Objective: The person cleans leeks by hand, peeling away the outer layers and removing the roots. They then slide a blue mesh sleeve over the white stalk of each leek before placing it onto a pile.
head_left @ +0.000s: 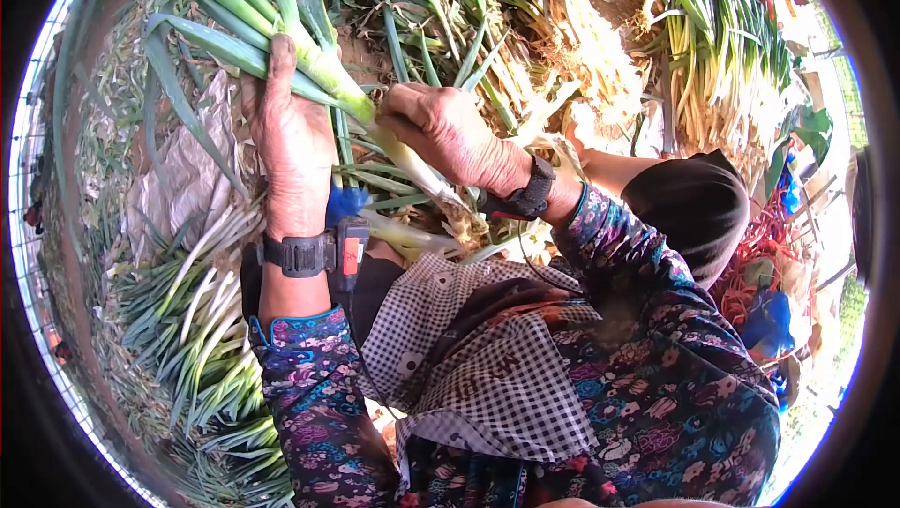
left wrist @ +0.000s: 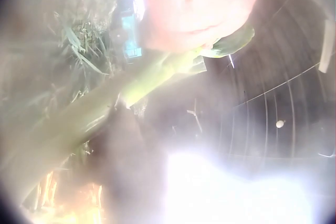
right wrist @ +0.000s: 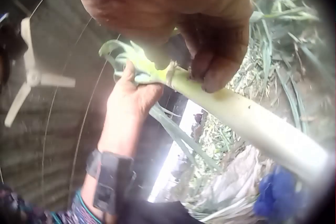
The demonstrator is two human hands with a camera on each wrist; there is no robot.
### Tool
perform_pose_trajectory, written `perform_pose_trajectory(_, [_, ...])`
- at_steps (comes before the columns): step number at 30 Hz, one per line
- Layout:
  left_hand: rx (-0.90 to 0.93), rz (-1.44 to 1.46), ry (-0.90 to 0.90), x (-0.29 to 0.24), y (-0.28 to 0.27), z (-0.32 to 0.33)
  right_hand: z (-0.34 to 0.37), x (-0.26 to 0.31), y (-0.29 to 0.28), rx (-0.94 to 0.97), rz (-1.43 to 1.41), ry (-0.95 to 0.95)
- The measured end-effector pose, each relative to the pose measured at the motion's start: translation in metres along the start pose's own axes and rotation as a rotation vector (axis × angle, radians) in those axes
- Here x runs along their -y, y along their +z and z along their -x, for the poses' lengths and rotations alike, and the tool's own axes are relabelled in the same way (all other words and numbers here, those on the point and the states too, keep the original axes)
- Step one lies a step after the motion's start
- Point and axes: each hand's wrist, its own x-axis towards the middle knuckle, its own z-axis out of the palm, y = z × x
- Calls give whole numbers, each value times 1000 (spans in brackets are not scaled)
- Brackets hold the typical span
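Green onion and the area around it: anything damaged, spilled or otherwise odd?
Leaf scraps lie scattered around a crumpled pale sheet, which looks untidy. The green onion has a ragged sheath edge beside the right hand, probably from peeling rather than damage. The left wrist view is washed out by glare.

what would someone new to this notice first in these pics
Probably the big leek slanting across the upper middle of the head view, its leaves fanning out at the upper left. The left hand grips it by the green part, while the right hand pinches the pale stem. Below them, a black-and-white checked cloth stands out against the flowered sleeves.
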Motion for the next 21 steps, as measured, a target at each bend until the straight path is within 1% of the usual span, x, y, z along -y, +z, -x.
perform_pose_trajectory(2, [-10,-7,-5,-2,-2,-1,6,13,-6,34,228,-209])
perform_pose_trajectory(3, [13,38,-21,-5,-7,-3,16,18,-9,181,293,-223])
perform_pose_trajectory(4, [39,81,-37,-9,-11,-5,34,9,3,326,391,-377])
perform_pose_trajectory(5, [1,109,-49,-15,-15,-9,58,0,11,616,411,-353])
perform_pose_trajectory(6, [14,102,-36,-20,-21,-12,83,-13,18,742,499,-353])
perform_pose_trajectory(8, [-3,76,-44,-22,-28,-12,114,-50,20,828,295,-214])
perform_pose_trajectory(10, [6,58,-39,-22,-26,-8,74,-26,2,873,104,79])
perform_pose_trajectory(11, [36,47,-19,-22,-22,-9,52,-13,-11,689,-56,34])
perform_pose_trajectory(12, [45,50,-16,-22,-18,-9,34,-5,-18,532,-283,182])
perform_pose_trajectory(13, [33,56,-35,-21,-16,-6,21,-2,-13,179,-223,81])
perform_pose_trajectory(14, [18,61,-56,-20,-13,-3,11,6,-13,43,-212,177])
perform_pose_trajectory(16, [21,38,-48,-17,-8,-2,-3,1,2,-39,-129,29])
perform_pose_trajectory(17, [23,56,-74,-15,-7,-2,-4,2,5,-39,-129,34])
perform_pose_trajectory(19, [-3,75,-116,-13,-7,-1,-6,2,9,-100,-152,-51])
perform_pose_trajectory(21, [-7,69,-110,-13,-9,1,-4,2,8,-75,-200,-17])
